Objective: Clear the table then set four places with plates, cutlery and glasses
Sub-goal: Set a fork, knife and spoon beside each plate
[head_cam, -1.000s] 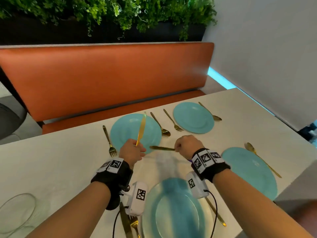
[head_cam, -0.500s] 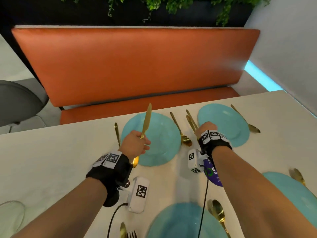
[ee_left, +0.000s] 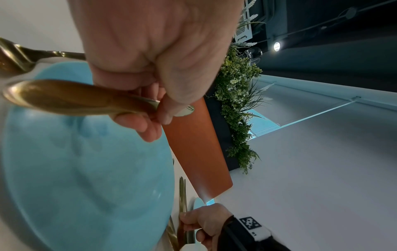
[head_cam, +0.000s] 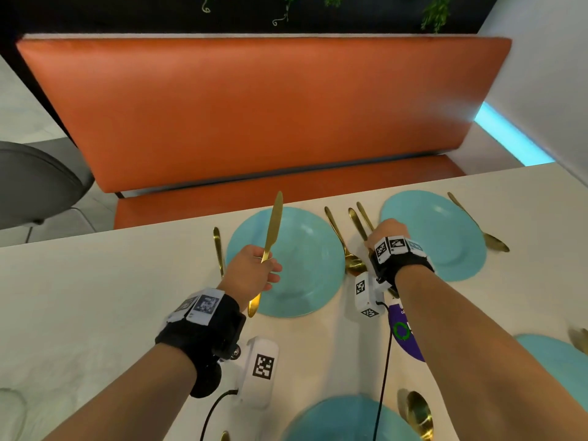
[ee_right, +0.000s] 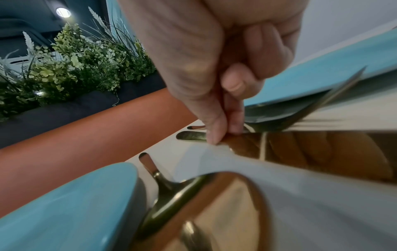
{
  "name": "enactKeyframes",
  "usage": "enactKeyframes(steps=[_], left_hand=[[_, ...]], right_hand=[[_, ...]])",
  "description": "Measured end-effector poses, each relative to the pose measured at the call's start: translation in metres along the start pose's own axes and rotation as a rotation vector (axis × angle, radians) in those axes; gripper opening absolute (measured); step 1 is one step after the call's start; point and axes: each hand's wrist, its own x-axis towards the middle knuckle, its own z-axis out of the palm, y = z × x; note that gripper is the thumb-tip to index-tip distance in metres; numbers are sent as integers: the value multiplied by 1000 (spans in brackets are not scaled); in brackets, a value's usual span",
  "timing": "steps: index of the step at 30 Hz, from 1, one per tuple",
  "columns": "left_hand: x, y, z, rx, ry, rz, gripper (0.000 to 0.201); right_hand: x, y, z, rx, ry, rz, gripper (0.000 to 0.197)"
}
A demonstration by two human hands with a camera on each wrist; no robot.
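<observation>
My left hand [head_cam: 265, 268] grips a gold knife [head_cam: 274, 222] by its handle [ee_left: 75, 98], blade pointing away, above the left side of the far-left teal plate [head_cam: 305, 268]. My right hand [head_cam: 385, 231] is down at the table between that plate and the far-right teal plate [head_cam: 445, 240]. Its thumb and fingers [ee_right: 214, 134] pinch a second gold knife [head_cam: 355, 221], which lies between a gold spoon [head_cam: 345, 249] and a fork handle [head_cam: 365, 214]. The fork's tines are hidden by my right hand.
A gold fork [head_cam: 218, 249] lies left of the far-left plate and a spoon [head_cam: 488, 238] right of the far-right plate. Two more teal plates sit near me [head_cam: 343, 421] and at right [head_cam: 556, 367]. An orange bench [head_cam: 254, 116] runs behind the table [head_cam: 95, 297].
My right hand has carried its knife from the middle of the table forward and down between the two far plates. My left hand keeps its knife raised over the far-left plate.
</observation>
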Motion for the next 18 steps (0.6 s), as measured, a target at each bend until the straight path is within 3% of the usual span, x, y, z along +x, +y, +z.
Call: enactKeyframes(steps=[6, 11, 16, 18], left_hand=[[1, 0, 4, 4, -7, 2, 16], [0, -1, 5, 11, -2, 0, 13], [-1, -4, 2, 15, 4, 10, 11], [-2, -6, 1, 9, 7, 8, 10]], right_hand=[[2, -6, 7, -33, 170, -31, 14], [7, -10, 5, -21, 200, -22, 37], [10, -11, 5, -65, 211, -27, 37], [7, -11, 4, -113, 194, -45, 28]])
